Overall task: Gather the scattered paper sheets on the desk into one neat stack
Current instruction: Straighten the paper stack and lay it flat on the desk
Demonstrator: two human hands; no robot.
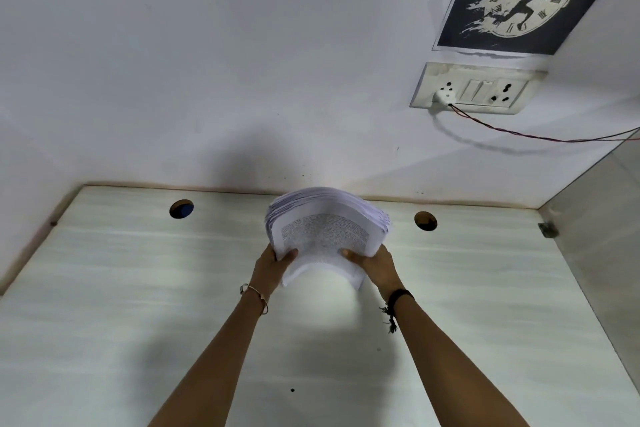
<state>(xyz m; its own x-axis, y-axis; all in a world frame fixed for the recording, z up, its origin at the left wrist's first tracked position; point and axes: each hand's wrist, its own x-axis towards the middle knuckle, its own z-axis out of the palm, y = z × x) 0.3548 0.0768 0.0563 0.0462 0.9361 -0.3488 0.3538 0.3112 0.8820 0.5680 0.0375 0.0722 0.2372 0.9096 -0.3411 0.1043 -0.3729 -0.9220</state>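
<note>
The left hand pinched the near left corner of the stack, its thumb on the top sheet and its fingers hidden underneath. Between the two hands the stack arched upward, its near edge clear of the table. Whether the far edge, beyond the fingers, touched the table could not be told. The sheets were fanned unevenly along the far and side edges, so the stack looked gathered but not yet neat, and no loose sheet showed elsewhere on the table. The right hand gripped the near right corner the same way, thumb on top. To finish well, the grip would probably need loosening enough to let the bow flatten. The stack could then be stood on edge and tapped on the table, with both sets of fingers squaring the sides before laying it flat just ahead of them.
</note>
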